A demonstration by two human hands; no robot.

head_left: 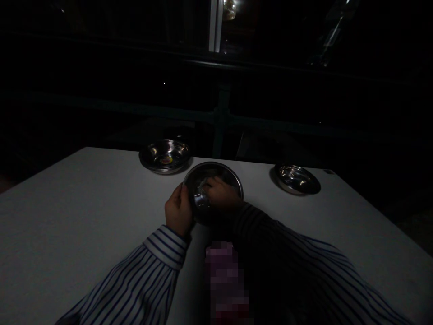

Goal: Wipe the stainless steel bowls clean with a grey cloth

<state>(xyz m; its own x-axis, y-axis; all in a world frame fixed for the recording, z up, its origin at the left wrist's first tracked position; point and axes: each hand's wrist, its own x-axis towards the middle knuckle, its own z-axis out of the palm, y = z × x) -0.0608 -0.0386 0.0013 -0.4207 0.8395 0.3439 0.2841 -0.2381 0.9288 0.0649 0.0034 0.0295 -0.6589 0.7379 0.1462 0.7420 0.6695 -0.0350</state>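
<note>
A steel bowl (216, 174) stands tilted toward me on the white table (84, 216). My left hand (178, 210) grips the bowl's left rim, fingers closed round it. Inside the bowl, my right hand (220, 193) is closed and pressed against the inner wall, with something pale that may be a cloth under the fingers; the dim light hides what it is. Both arms wear striped sleeves.
A second steel bowl (165, 155) sits at the back left of the table and a third (296, 178) at the back right. Behind the table's far edge run dark rails and a bright post (215, 25). The room is very dark.
</note>
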